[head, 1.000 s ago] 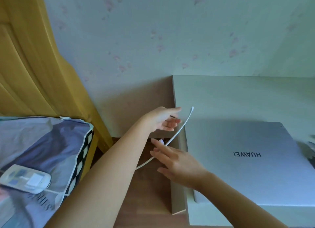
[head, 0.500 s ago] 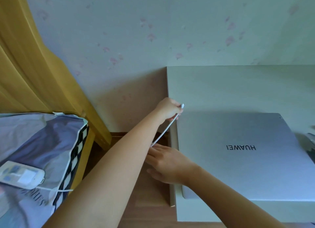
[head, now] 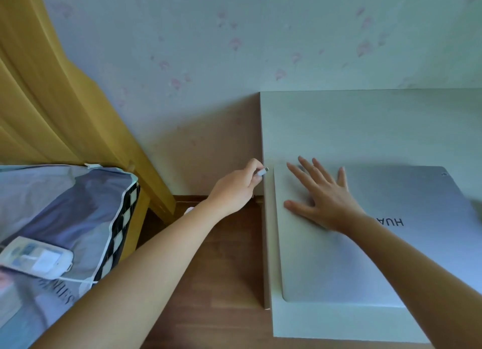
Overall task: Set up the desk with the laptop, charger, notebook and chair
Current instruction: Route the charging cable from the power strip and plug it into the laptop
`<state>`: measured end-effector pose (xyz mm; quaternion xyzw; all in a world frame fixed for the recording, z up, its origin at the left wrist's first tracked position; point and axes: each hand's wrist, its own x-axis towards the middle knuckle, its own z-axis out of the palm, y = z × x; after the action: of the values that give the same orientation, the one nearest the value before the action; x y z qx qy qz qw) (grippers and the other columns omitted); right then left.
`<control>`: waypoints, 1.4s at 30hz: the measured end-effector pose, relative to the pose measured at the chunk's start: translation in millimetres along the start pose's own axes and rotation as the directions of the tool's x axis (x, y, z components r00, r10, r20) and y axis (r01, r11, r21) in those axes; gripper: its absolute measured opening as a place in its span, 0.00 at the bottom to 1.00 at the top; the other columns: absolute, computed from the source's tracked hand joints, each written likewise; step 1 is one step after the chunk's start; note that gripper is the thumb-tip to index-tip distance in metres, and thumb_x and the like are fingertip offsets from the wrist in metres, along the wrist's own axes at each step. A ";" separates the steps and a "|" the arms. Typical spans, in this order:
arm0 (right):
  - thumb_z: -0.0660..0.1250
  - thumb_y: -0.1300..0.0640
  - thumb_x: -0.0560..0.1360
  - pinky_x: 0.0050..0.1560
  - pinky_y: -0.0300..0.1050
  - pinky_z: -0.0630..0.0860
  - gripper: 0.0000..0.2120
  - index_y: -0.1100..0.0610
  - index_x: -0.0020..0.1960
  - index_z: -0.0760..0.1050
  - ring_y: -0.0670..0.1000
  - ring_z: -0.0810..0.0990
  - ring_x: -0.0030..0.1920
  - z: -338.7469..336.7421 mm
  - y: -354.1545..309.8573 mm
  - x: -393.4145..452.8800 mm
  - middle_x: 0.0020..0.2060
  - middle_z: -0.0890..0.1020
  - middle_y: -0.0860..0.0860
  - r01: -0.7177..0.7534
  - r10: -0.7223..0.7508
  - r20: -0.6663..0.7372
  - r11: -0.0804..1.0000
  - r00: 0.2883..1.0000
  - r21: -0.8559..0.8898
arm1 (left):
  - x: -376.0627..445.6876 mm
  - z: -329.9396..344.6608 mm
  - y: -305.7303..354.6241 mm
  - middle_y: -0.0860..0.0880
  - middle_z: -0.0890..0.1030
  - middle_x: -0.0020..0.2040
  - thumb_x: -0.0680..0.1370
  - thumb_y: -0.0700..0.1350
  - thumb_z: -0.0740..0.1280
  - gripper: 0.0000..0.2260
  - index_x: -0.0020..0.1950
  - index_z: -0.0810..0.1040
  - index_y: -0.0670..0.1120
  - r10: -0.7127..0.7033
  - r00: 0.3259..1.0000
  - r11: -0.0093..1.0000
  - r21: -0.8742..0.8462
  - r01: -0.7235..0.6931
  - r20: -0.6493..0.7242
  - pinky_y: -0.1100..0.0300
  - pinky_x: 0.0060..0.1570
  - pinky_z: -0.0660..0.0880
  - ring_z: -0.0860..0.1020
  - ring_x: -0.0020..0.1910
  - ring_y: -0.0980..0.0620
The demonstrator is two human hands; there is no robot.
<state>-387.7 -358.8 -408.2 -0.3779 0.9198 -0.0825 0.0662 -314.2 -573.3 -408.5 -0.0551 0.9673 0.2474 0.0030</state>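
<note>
Pinched in the left hand's [head: 236, 189] grip, between thumb and curled fingers, is the white charger plug [head: 262, 171], its metal tip pointing at the left edge of the closed silver laptop [head: 378, 257]. Right hand [head: 322, 200] lies flat, fingers spread, on the laptop lid near its far left corner. Laptop rests on the white table [head: 339, 124]. Left of it, a remote control [head: 36, 260] lies on the bed [head: 65, 207].

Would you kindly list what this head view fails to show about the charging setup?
- Charger cable: only the plug tip shows; the left hand and arm hide the rest.
- Laptop port: its left side face is not visible.
- Laptop's right edge: blurred, cut off by the frame.
- Chair, notebook: out of view.
</note>
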 end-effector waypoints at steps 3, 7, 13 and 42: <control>0.40 0.23 0.65 0.69 0.71 0.38 0.39 0.35 0.73 0.37 0.50 0.38 0.76 0.8 1.7 8.2 0.77 0.44 0.44 0.019 -0.017 0.038 0.999 0.999 -0.050 | 1.1 11.9 -9.3 0.53 0.76 0.41 0.81 0.50 0.60 0.07 0.53 0.76 0.50 0.024 0.992 0.995 -0.097 -0.036 -0.124 0.58 0.32 0.64 0.74 0.38 0.51; 0.38 0.23 0.66 0.69 0.71 0.39 0.40 0.36 0.74 0.39 0.50 0.40 0.76 5.3 4.3 10.9 0.77 0.46 0.44 0.019 -0.017 0.028 0.994 0.999 -0.105 | 1.9 21.1 -14.6 0.50 0.78 0.43 0.77 0.45 0.68 0.11 0.59 0.82 0.48 0.040 0.960 0.975 -0.197 -0.098 -0.276 0.57 0.37 0.71 0.74 0.39 0.51; 0.38 0.23 0.65 0.69 0.70 0.39 0.39 0.36 0.74 0.40 0.50 0.41 0.76 6.7 4.2 11.6 0.77 0.46 0.44 0.023 -0.019 0.031 0.993 0.999 -0.118 | 4.5 26.0 -14.3 0.52 0.79 0.40 0.76 0.45 0.69 0.08 0.54 0.84 0.50 0.031 0.947 0.962 -0.249 -0.116 -0.320 0.52 0.37 0.74 0.76 0.39 0.51; 0.37 0.24 0.66 0.68 0.71 0.43 0.37 0.34 0.73 0.41 0.53 0.47 0.76 8.5 5.5 12.6 0.77 0.50 0.46 0.044 -0.045 -0.006 0.989 0.999 -0.144 | 11.5 38.0 -19.2 0.48 0.80 0.42 0.76 0.39 0.69 0.08 0.53 0.85 0.43 0.095 0.921 0.904 -0.356 -0.239 -0.378 0.51 0.42 0.75 0.78 0.41 0.51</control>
<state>-398.8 -364.7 -418.4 -0.4017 0.9150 -0.0191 0.0325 -324.4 -573.0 -451.4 -0.0137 0.8833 0.4226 -0.2025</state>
